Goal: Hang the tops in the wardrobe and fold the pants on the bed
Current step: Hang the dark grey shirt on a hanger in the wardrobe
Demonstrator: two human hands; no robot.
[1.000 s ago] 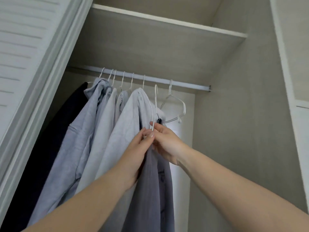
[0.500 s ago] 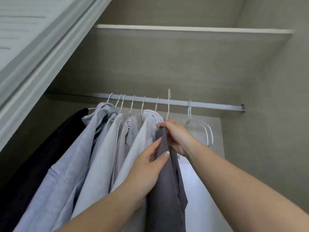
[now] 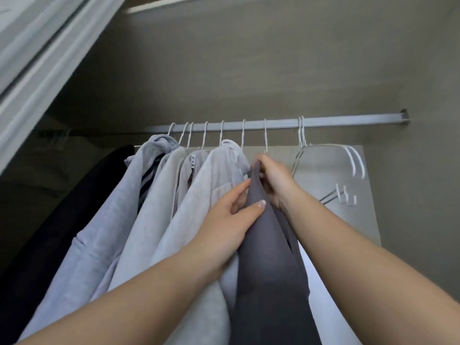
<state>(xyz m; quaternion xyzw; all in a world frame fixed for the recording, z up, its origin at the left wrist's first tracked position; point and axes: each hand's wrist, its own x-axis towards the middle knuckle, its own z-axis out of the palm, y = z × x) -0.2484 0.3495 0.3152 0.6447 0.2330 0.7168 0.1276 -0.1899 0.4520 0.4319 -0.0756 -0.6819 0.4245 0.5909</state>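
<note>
Dark grey top (image 3: pixel 268 257) hangs from the silver wardrobe rail (image 3: pixel 348 120) on a white wire hanger (image 3: pixel 265 135), hook over the rail. Right hand (image 3: pixel 276 179) just below the rail, fingers curled, pinching the top's neck where it meets the hanger. Left hand (image 3: pixel 231 221) lower, gripping the top's shoulder fabric: thumb on the near face, fingers tucked behind the fold. Left of the dark top along the rail: row of pale grey tops (image 3: pixel 159 207) on white hangers, packed touching each other; nearest one touches the dark top. Far left end: a black garment (image 3: pixel 62 215). Right of the dark top: two bare white wire hangers (image 3: pixel 331 155) on the rail, apart from the right hand. White louvred wardrobe door (image 3: pixel 32 58) above and left of the rail.
</note>
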